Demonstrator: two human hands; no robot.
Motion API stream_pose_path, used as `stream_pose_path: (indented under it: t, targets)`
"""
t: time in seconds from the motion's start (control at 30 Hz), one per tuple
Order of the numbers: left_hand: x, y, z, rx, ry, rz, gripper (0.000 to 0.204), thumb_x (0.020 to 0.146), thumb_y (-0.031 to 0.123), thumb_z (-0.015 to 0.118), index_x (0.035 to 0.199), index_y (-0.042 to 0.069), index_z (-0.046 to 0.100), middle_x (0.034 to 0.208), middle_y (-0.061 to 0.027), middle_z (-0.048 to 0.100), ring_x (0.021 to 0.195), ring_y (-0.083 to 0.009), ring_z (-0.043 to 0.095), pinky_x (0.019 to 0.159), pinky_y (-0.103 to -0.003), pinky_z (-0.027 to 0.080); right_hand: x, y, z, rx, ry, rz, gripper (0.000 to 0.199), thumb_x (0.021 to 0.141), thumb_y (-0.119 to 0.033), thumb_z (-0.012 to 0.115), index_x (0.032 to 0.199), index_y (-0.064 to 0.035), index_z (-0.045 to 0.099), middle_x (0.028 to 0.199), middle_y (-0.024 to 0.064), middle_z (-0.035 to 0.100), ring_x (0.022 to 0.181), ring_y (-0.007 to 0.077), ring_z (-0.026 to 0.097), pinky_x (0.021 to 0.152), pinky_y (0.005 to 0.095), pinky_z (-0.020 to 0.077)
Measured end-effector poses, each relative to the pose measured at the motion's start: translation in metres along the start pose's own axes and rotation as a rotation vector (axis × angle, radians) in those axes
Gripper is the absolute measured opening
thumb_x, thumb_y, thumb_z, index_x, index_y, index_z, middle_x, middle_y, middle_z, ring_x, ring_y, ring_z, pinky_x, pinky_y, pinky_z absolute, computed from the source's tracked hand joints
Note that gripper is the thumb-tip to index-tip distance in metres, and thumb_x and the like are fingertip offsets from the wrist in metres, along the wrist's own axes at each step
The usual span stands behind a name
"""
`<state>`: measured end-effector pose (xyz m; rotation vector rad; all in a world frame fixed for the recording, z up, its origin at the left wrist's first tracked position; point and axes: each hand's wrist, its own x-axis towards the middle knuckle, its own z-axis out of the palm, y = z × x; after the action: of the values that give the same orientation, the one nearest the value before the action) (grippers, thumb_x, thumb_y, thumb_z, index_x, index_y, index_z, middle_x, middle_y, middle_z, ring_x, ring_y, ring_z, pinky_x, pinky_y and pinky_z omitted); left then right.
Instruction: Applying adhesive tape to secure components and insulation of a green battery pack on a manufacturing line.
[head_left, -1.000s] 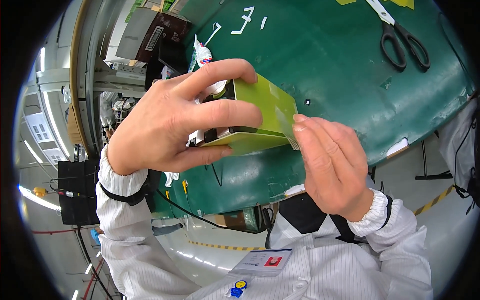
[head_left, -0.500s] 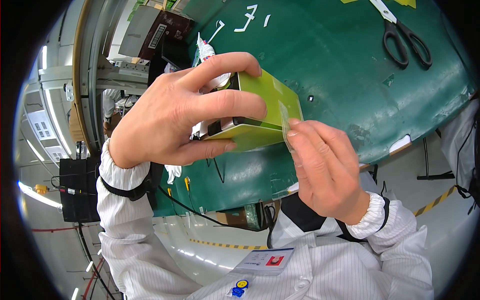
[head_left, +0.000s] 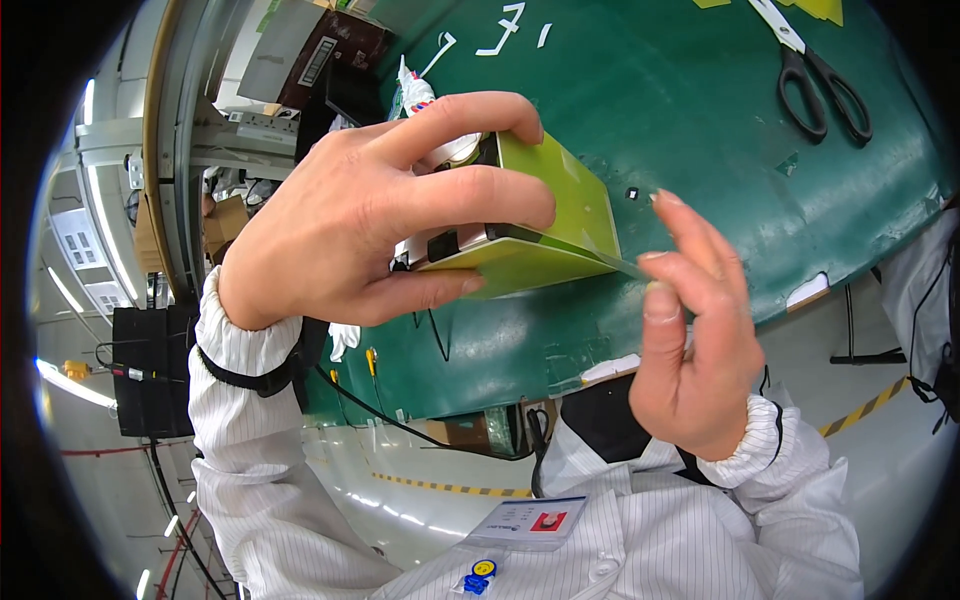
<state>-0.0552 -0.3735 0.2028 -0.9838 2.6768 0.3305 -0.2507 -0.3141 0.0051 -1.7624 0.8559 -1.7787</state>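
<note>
My left hand (head_left: 350,215) grips a block covered in yellow-green sheet (head_left: 565,200), its fingers over the top and its thumb along the near side. The block is tilted above the table, and dark and pale parts show at its left end under my fingers. At its right corner, a thin translucent strip of tape (head_left: 627,267) runs from the green face to my right hand (head_left: 695,330). The right thumb and index finger pinch the strip's free end, while the other fingers are raised.
Black-handled scissors (head_left: 822,95) lie on the green table mat (head_left: 690,110) at the far right. White strip scraps (head_left: 503,30) and a small black piece (head_left: 631,193) rest on it too. A white tube (head_left: 413,88) stands behind my left hand. A black cable (head_left: 420,437) crosses the near edge.
My right hand has turned and moved slightly right, its fingers spreading, and the strip now stretches out from the block's corner rather than lying up against it. The left hand keeps its grip.
</note>
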Motion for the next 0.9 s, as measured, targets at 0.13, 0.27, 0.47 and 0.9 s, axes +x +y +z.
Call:
stream_pose_path:
  t: [0.13,0.27,0.47,0.9]
  targets:
    - [-0.001,-0.002,0.005,0.006,0.047,0.039,0.053,0.070,0.018,0.082,0.118,0.019,0.062,0.136,-0.0178,0.051,0.094,-0.0363,0.067,0.081,-0.042,0.058,0.002,0.004,0.000,0.023,0.066,0.052,0.015,0.093,0.003,0.063,0.108,0.0075,0.064,0.112,0.0267,0.069,0.095,0.0384,0.067,0.079,0.0373,0.0565]
    - [-0.001,0.001,0.002,0.025,0.026,0.016,0.053,0.070,0.017,0.082,0.119,0.019,0.062,0.135,-0.0176,0.051,0.093,-0.0362,0.067,0.080,-0.042,0.057,-0.001,-0.003,-0.007,0.069,0.007,0.128,0.017,0.098,0.002,0.055,0.114,0.0077,0.061,0.116,0.0252,0.068,0.100,0.0320,0.068,0.086,0.0368,0.0552]
    - [-0.001,-0.004,0.006,0.025,0.036,0.033,0.054,0.070,0.018,0.081,0.119,0.019,0.061,0.134,-0.0171,0.051,0.091,-0.0355,0.065,0.077,-0.042,0.057,-0.006,-0.002,-0.018,0.092,0.042,0.293,0.023,0.106,-0.004,0.045,0.124,0.0080,0.055,0.120,0.0231,0.067,0.104,0.0264,0.068,0.092,0.0380,0.0542]
    - [-0.002,-0.010,0.005,-0.038,0.069,0.109,0.063,0.072,0.019,0.085,0.124,0.013,0.049,0.133,-0.0226,0.051,0.091,-0.0350,0.064,0.079,-0.041,0.056,0.012,0.018,0.012,-0.222,0.044,-0.127,0.037,0.087,0.004,0.065,0.123,0.0082,0.058,0.115,0.0220,0.069,0.100,0.0343,0.069,0.081,0.0401,0.0507]
